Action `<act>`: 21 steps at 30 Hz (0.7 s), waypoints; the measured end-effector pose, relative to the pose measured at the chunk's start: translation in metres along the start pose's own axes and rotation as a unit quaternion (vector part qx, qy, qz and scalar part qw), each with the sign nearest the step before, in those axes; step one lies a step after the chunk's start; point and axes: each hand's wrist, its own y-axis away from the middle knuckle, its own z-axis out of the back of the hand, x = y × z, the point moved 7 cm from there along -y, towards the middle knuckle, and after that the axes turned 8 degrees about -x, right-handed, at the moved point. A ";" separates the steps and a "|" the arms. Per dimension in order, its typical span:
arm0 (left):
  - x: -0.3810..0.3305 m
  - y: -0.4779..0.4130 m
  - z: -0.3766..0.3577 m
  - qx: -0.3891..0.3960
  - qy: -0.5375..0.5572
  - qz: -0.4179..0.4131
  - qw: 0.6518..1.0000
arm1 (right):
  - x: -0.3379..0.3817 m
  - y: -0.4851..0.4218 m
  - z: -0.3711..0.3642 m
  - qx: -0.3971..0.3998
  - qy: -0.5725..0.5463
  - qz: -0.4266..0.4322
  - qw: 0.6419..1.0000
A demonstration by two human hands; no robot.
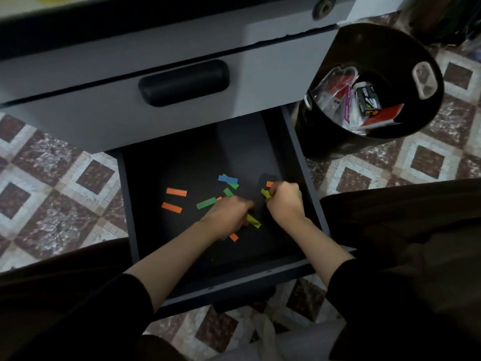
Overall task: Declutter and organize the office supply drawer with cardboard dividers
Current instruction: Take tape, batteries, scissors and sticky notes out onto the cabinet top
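Step in hand, as I judge it: clearing loose paper strips (176, 192) off the drawer (130, 204) floor. Right hand (285, 201) pinches a yellow-green strip (265, 193). Left hand (229, 214) curls over another; I cannot tell if it grips. Best to sweep them together, then lift. The strips are orange, green and blue, lying flat and scattered mid-drawer.

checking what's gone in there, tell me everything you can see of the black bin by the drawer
The black bin is round, looks like plastic, and has an oval handle cutout in its wall. It stands on the tiled floor, right of the open drawer. Inside lie a clear plastic bag, a black box marked stapler and a red box.
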 end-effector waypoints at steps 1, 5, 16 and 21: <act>-0.001 0.001 -0.004 -0.005 -0.021 -0.013 1.000 | 0.000 0.000 0.000 0.001 0.007 0.001 1.000; 0.000 0.003 -0.009 -0.005 -0.045 -0.035 0.998 | -0.004 -0.001 0.000 0.001 0.012 -0.001 1.000; -0.008 0.002 -0.005 -0.014 -0.042 -0.025 0.999 | -0.005 0.001 0.001 0.008 -0.031 -0.025 0.999; -0.002 0.003 0.010 -0.026 0.053 0.032 0.998 | 0.000 0.001 0.006 -0.009 -0.051 -0.023 0.998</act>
